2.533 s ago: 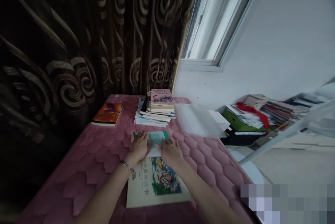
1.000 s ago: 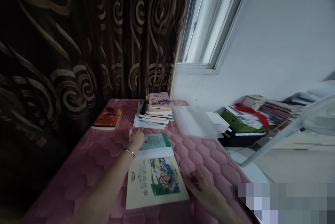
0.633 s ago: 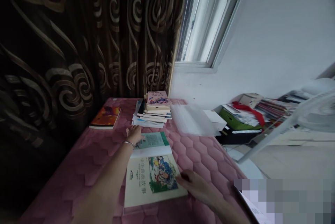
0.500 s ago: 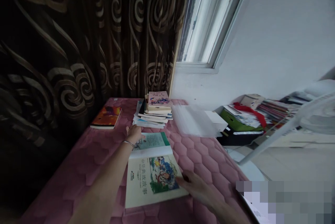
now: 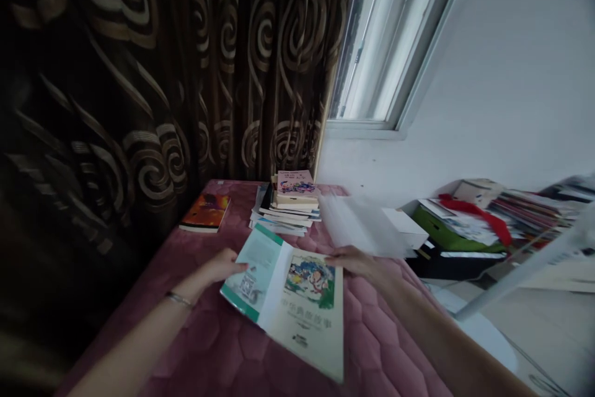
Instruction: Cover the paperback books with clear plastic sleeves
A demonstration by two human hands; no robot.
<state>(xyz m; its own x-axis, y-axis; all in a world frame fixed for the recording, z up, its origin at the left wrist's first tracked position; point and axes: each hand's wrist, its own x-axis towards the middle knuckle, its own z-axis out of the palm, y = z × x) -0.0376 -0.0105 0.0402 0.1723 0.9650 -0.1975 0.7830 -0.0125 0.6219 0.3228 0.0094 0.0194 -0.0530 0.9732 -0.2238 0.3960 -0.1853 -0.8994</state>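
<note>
A large cream and green picture book (image 5: 290, 301) lies at a slant on the pink quilted tabletop (image 5: 195, 347). My left hand (image 5: 218, 266) touches its green left edge, fingers curled against the cover. My right hand (image 5: 356, 261) rests with fingers stretched out on the book's far right corner. A bracelet circles my left wrist.
A stack of books (image 5: 288, 202) stands at the far end of the table, an orange book (image 5: 206, 212) to its left. A clear plastic sheet (image 5: 360, 225) lies at the right edge. A dark patterned curtain (image 5: 139, 87) hangs behind. Papers and boxes (image 5: 469, 220) pile up on the right.
The picture book has been turned round on the table, its printed cover now facing the other way. My right hand moved from the near corner up to the far right corner.
</note>
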